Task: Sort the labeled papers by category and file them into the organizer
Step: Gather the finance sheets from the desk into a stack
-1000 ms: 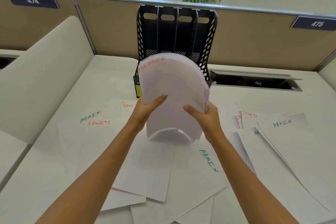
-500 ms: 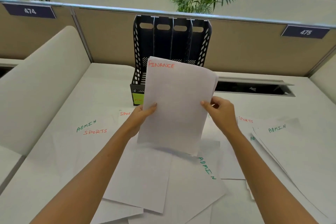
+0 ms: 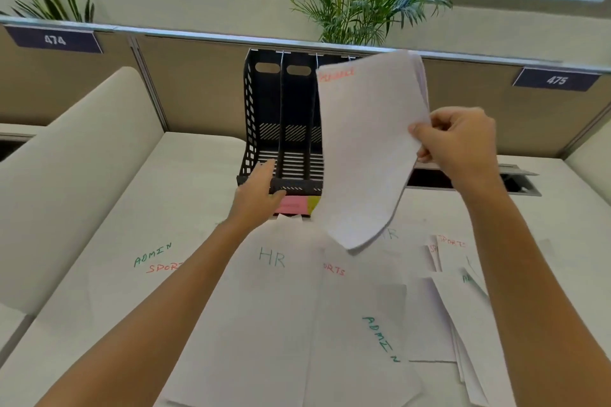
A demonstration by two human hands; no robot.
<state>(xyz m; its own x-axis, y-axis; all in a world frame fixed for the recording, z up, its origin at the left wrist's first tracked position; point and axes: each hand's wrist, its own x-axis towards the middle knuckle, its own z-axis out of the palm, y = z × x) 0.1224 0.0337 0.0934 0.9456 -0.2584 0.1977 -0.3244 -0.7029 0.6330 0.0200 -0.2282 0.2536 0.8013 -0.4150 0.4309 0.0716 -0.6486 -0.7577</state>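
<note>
The right hand (image 3: 459,145) pinches a stack of papers (image 3: 367,149) by its right edge and holds it up in front of the right side of the black organizer (image 3: 281,122). The red word at the top of the stack is blurred. The left hand (image 3: 259,195) rests on the organizer's front lip, fingers fairly straight. Loose sheets marked HR (image 3: 271,258), ADMIN (image 3: 380,339) and SPORTS (image 3: 451,243) overlap across the desk (image 3: 185,168).
</note>
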